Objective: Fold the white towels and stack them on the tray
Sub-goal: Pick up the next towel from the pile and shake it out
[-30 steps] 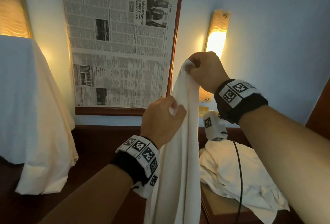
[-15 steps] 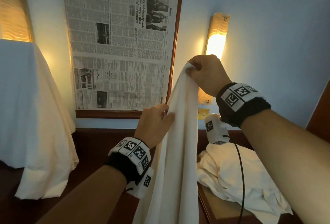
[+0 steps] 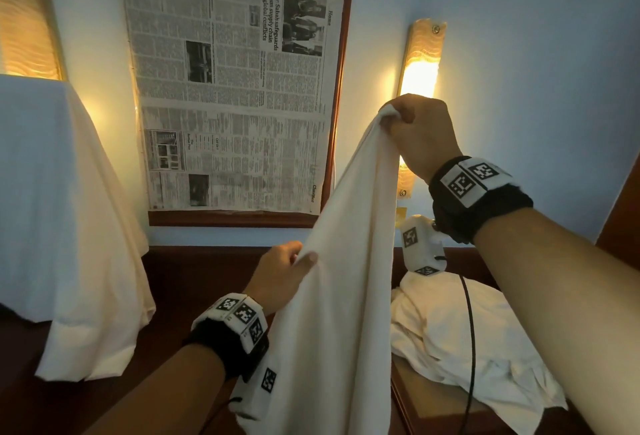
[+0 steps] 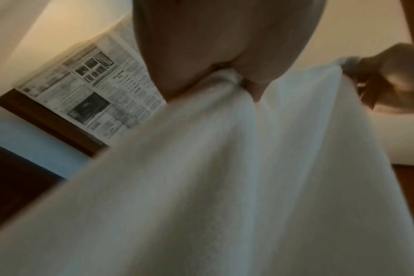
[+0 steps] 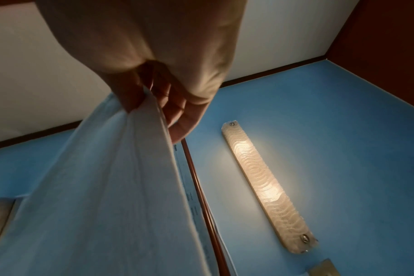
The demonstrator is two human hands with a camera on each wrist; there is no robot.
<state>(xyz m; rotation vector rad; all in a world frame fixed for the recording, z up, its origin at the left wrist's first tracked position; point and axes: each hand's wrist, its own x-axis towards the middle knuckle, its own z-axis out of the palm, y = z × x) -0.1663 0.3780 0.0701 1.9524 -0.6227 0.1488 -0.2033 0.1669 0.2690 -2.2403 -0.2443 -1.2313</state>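
right hand fingers pinch towel corner | left hand fingers grip its edge | towel's bottom cut off

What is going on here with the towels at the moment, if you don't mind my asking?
A person is holding one white towel up in the air, not yet folded. The right hand grips its top corner high up, and the left hand pinches its edge lower down. The towel hangs down between them. More white towels lie in a crumpled heap to the right. A framed newspaper hangs on the wall behind.
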